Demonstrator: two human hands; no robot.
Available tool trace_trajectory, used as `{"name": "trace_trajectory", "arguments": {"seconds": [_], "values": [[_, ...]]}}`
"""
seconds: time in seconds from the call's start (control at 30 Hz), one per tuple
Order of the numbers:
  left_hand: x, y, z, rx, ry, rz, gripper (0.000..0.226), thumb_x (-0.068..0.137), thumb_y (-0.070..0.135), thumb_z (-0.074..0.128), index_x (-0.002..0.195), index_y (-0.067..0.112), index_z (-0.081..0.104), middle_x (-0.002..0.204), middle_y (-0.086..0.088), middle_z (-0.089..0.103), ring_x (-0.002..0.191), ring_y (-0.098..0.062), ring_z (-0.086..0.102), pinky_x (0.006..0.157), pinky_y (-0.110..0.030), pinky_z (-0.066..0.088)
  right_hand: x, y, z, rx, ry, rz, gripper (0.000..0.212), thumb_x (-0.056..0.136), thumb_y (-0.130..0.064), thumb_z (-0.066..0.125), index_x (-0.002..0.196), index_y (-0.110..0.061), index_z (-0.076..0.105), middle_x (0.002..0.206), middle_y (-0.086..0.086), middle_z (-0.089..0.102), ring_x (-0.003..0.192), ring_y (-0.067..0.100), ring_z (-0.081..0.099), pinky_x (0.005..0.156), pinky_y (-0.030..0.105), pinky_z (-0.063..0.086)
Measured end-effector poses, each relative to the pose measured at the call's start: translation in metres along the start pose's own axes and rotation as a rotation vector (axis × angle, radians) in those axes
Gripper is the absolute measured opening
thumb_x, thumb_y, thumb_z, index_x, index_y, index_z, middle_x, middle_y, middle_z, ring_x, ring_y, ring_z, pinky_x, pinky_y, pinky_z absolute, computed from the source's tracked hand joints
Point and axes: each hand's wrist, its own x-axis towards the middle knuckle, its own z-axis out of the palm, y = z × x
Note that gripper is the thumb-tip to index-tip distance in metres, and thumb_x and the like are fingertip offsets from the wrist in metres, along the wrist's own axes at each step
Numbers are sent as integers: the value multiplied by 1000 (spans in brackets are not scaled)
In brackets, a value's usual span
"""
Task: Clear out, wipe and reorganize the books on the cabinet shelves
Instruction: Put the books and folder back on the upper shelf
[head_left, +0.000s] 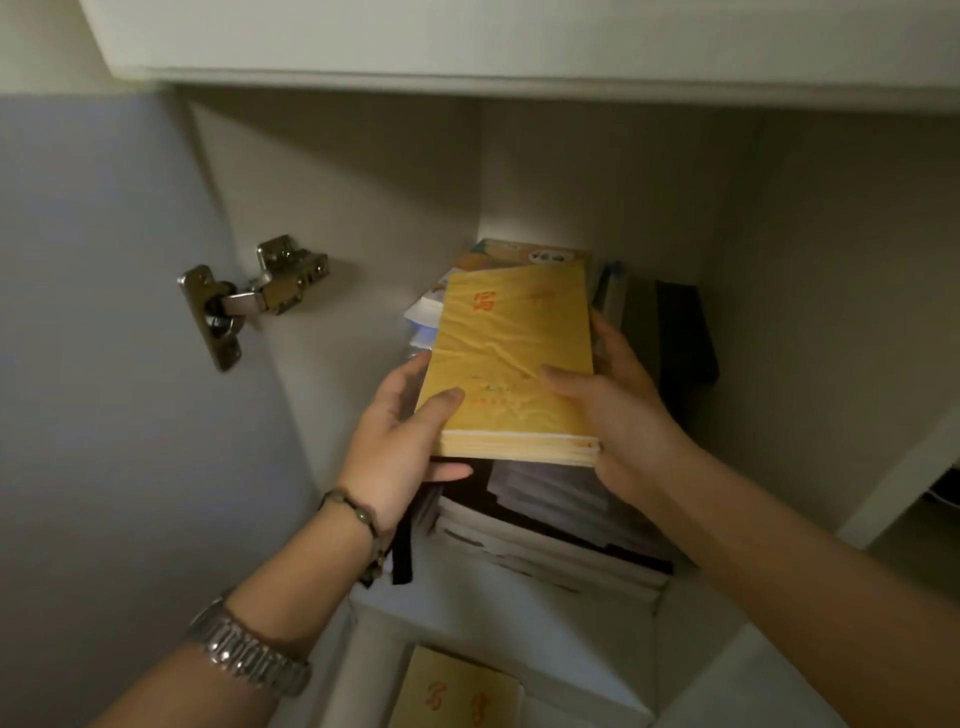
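A stack of yellow paperback books (511, 353) with orange characters on the cover is held level inside the cabinet compartment. My left hand (402, 431) grips its near left corner, thumb on the cover and fingers underneath. My right hand (615, 410) grips the right side, thumb on the cover. Under the stack lies a pile of flat books and papers (545, 514) on the shelf. More books (524, 254) lie flat at the back, and dark books (680, 332) stand to the right.
The cabinet door (104, 364) hangs open on the left with a metal hinge (249, 296). A white shelf board (519, 47) runs overhead. Another yellow book (460, 696) lies on the level below, behind the white shelf front (498, 618).
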Motion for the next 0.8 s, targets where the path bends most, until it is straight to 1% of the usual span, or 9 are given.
{"name": "trace_trajectory", "arguments": {"seconds": [0.07, 0.2, 0.3, 0.43, 0.53, 0.63, 0.7, 0.73, 0.8], "values": [[15, 4, 5, -39, 22, -23, 38, 91, 9, 55, 124, 25, 47, 113, 3, 56, 87, -13, 61, 48, -25, 56, 21, -3, 5, -23, 24, -12, 74, 86, -4, 63, 143, -42, 33, 132, -4, 53, 114, 21, 57, 94, 48, 50], [50, 11, 12, -121, 46, -69, 47, 91, 2, 53, 135, 14, 42, 104, -4, 58, 80, -17, 62, 54, -28, 58, 60, -5, 9, -37, 31, -19, 70, 87, -5, 63, 142, -36, 34, 116, -7, 57, 96, 13, 58, 78, 34, 52], [73, 12, 17, -84, 80, -82, 52, 91, 1, 54, 139, 12, 38, 90, 0, 58, 72, -16, 61, 50, -27, 56, 87, 1, 10, -58, 12, 14, 71, 87, -10, 66, 144, -36, 33, 131, -2, 53, 109, 21, 57, 92, 45, 51], [97, 9, 20, -67, 137, -93, 50, 91, -1, 53, 138, 9, 39, 88, -3, 58, 66, -15, 57, 44, -26, 53, 109, 5, 5, -118, -59, 32, 72, 83, -17, 70, 144, -32, 34, 135, 3, 53, 113, 24, 58, 93, 48, 51], [110, 6, 18, -32, 171, -35, 47, 90, -2, 53, 135, 9, 45, 105, -11, 60, 66, -15, 57, 43, -25, 53, 111, 6, -3, -157, -122, -20, 73, 75, -18, 78, 138, -27, 43, 129, 0, 58, 108, 19, 62, 87, 40, 55], [122, 8, 18, -6, 217, -6, 43, 91, -1, 54, 131, 10, 48, 95, -4, 58, 68, -16, 58, 44, -25, 53, 106, 12, -4, -362, -155, -137, 90, 61, -18, 87, 138, -26, 41, 128, -5, 57, 111, 12, 58, 95, 33, 49], [130, 11, 19, 13, 242, 1, 44, 91, 0, 55, 133, 9, 46, 100, -5, 57, 75, -20, 59, 45, -24, 53, 105, 18, -3, -439, -171, -172, 98, 59, -10, 88, 141, -24, 36, 131, -4, 54, 115, 13, 56, 99, 32, 47], [134, 12, 19, 23, 253, 8, 45, 91, 1, 55, 134, 9, 46, 103, -5, 56, 78, -20, 59, 44, -23, 52, 106, 21, -2, -415, -169, -190, 96, 60, -2, 85, 140, -21, 37, 129, -2, 55, 111, 13, 58, 95, 27, 50], [139, 10, 18, 54, 249, 37, 45, 90, 4, 57, 134, 8, 45, 106, -5, 56, 79, -18, 58, 47, -22, 53, 107, 22, -3, -359, -121, -233, 82, 63, 10, 79, 133, -15, 43, 116, -2, 58, 94, 6, 61, 75, 9, 51]]}}
